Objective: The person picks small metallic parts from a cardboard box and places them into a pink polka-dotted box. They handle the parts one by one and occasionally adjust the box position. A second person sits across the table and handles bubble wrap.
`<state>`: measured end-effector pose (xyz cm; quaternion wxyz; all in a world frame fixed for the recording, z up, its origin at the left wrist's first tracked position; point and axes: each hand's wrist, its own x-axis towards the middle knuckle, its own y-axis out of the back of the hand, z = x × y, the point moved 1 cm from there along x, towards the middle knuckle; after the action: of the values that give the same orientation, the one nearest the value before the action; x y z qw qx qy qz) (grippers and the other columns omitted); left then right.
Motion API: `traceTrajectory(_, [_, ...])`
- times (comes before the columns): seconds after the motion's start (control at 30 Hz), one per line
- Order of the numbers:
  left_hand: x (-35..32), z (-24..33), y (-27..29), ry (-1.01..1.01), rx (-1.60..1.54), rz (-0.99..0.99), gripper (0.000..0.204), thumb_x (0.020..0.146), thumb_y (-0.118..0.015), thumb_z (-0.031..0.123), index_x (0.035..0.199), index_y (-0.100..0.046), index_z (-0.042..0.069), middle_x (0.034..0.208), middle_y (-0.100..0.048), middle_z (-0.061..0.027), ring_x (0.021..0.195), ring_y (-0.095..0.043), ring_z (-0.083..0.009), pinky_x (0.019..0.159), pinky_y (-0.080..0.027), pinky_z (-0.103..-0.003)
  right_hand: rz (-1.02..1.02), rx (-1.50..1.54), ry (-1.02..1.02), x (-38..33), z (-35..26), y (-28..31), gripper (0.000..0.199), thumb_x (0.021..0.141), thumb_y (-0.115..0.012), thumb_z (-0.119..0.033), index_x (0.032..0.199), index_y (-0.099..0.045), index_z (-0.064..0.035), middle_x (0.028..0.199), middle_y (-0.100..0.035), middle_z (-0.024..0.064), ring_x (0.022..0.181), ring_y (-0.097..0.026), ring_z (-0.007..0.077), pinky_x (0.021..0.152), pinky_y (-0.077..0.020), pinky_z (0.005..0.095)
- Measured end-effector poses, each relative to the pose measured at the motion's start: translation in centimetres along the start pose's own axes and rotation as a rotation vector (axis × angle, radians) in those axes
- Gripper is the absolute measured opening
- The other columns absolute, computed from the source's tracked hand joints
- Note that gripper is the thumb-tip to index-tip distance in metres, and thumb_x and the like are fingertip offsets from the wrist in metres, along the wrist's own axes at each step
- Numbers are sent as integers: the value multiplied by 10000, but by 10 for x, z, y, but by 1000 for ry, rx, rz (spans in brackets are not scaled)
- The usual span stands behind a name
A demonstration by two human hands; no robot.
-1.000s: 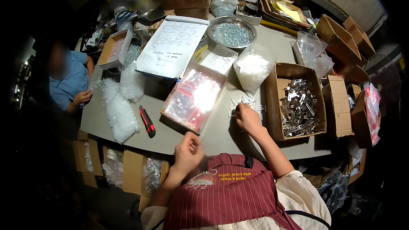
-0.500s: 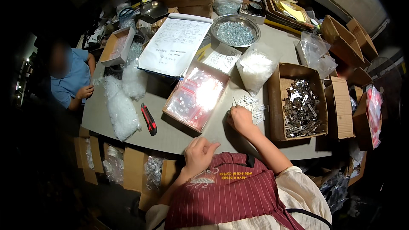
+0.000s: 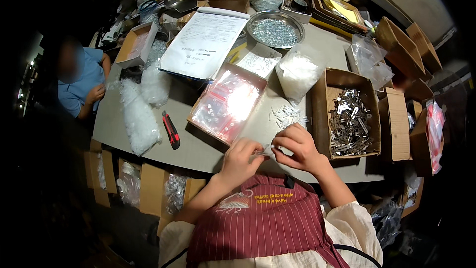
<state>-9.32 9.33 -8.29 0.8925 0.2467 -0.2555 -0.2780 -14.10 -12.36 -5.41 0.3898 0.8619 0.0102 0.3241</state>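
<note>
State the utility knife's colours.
The utility knife is red and black, seen in the head view.

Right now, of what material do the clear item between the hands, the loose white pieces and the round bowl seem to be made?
Clear item: probably thin, glossy plastic film, being see-through; partly covered, so unsure.
White pieces: perhaps smooth plastic, being evenly white and opaque.
Round bowl: shiny metal, likely steel, from its grey reflections.

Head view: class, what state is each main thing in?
Left hand, pinching clear plastic.
Right hand, fingers bent beside the plastic.
White pieces, loose, piled.
Cardboard box, open, holding metal clips.
Steel bowl, holding small metal bits.
Utility knife, lying flat.
Notepad, written page up.
</note>
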Motion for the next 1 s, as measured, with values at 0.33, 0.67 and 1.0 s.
traceTrajectory(0.33, [12, 9, -10, -27, -129, -47, 343, 743, -730, -12, 1073, -637, 18, 1004, -633, -142, 939, -613, -358, 806, -505, -430, -106, -83, -76, -11, -13, 25, 289, 742, -738, -151, 1029, -747, -119, 1006, -668, 38, 1063, -589, 244, 1136, -310, 523])
traceTrajectory(0.67, [22, 13, -25, -168, 282, -81, 519, 732, -714, 17, 1228, -560, 25, 1260, -528, -204, 1172, -494, -435, 988, -404, -531, -400, -54, -267, -43, -24, 0, 567, 716, -656, -212, 1281, -694, -232, 1508, -491, 96, 1497, -261, 404, 1192, 8, 689])
traceTrajectory(1.0, [4, -6, -58, 164, -134, -97, 306, 781, -765, 28, 1025, -582, 35, 962, -646, -132, 941, -628, -343, 843, -493, -426, 196, -442, -460, -49, 104, 94, 251, 743, -661, -28, 984, -702, -86, 979, -678, 113, 1001, -616, 303, 913, -412, 437])
